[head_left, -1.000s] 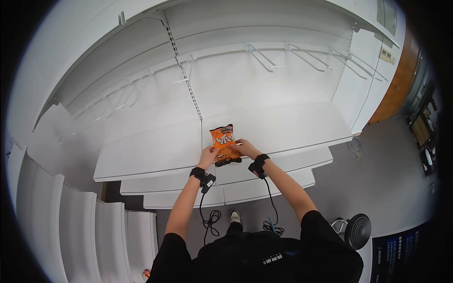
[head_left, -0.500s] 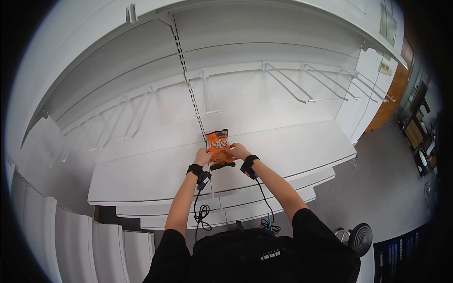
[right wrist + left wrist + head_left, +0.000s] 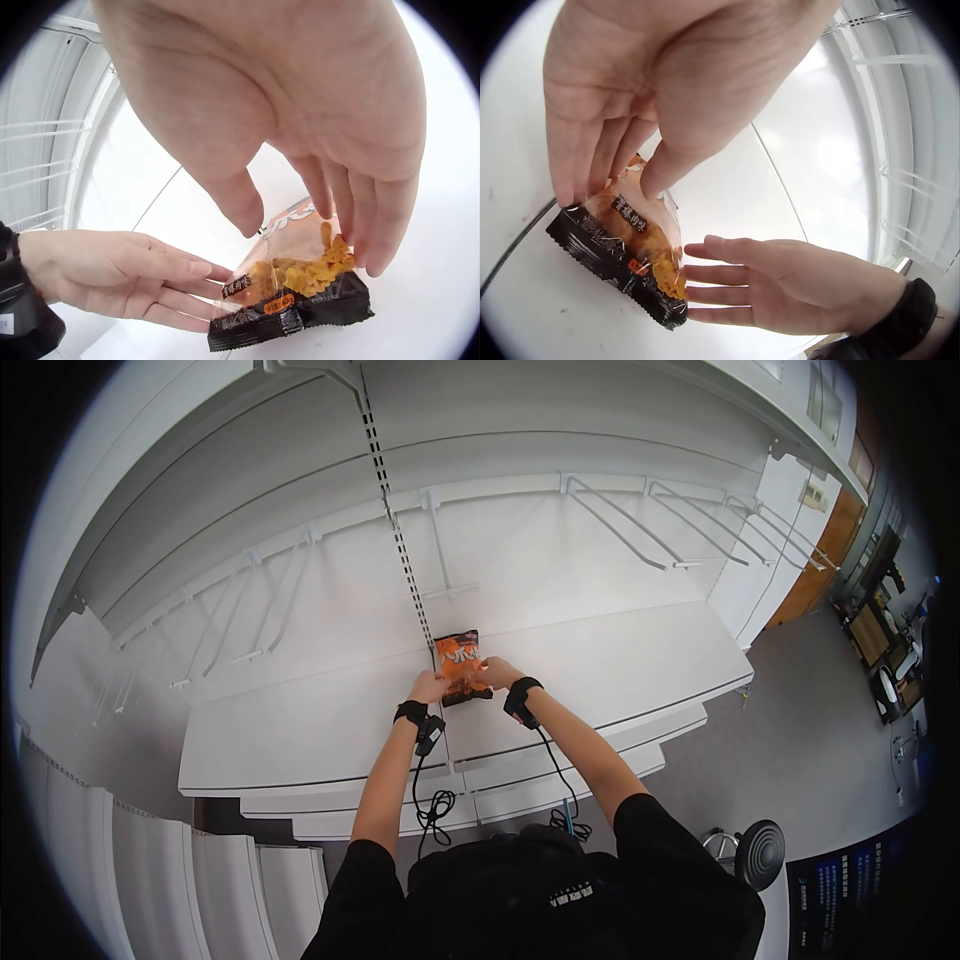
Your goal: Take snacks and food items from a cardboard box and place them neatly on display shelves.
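An orange and black snack bag (image 3: pixel 460 655) lies on the white shelf beside its seam. My left hand (image 3: pixel 428 687) is at the bag's left side, and my right hand (image 3: pixel 499 673) is at its right side. In the left wrist view, the right hand's (image 3: pixel 802 289) fingers are straight, their tips at the edge of the bag (image 3: pixel 634 255). The right wrist view shows the left hand (image 3: pixel 120 274) with extended fingers against the bag's side. Neither hand's fingers curl round the bag. Its black end (image 3: pixel 285 319) rests on the shelf surface.
Metal hooks (image 3: pixel 620 520) stick out from the back panel above the shelf (image 3: pixel 620 650). Lower shelf tiers step out in front. Another shelf unit (image 3: pixel 150 870) stands at lower left, and a round black stool (image 3: pixel 760 854) at lower right.
Both hands and the bag have moved back from the shelf's front edge onto its surface. The fingers that held the bag now lie straight at its sides. The head view has shifted.
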